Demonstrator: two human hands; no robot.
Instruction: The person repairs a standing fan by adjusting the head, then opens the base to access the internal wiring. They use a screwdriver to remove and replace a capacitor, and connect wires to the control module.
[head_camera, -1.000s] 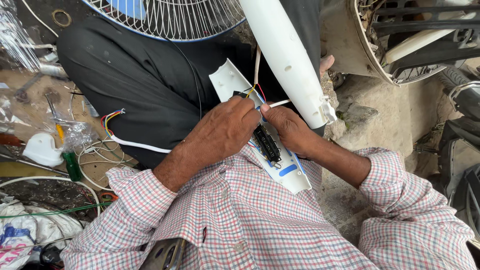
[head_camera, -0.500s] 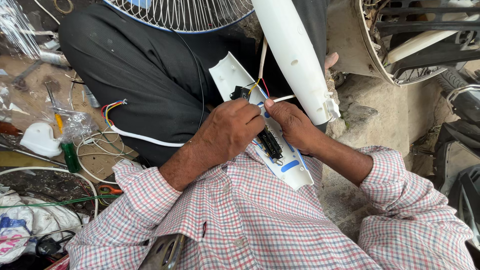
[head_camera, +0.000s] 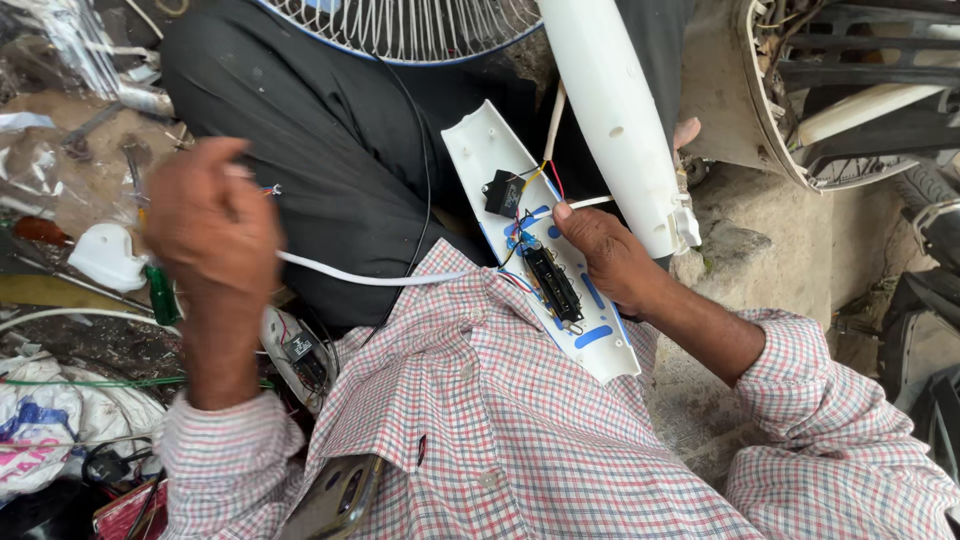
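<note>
My right hand steadies a white plastic control panel that lies on my lap, its underside up. A black switch block and a small black capacitor with coloured wires sit on the panel. My left hand is raised at the left, closed around the end of a white cable whose stripped coloured wire tips stick out near the fingers. The cable runs from that hand back toward the panel. A white fan pole rises just beyond my right hand.
A fan grille lies at the top over my black trousers. On the left are a white plug, a green-handled screwdriver, loose wires and plastic bags. Another fan housing stands at the upper right.
My left hand has left the panel and swung out to the left, pulling the white cable with it. The switch block and capacitor are now uncovered. My right hand stays on the panel.
</note>
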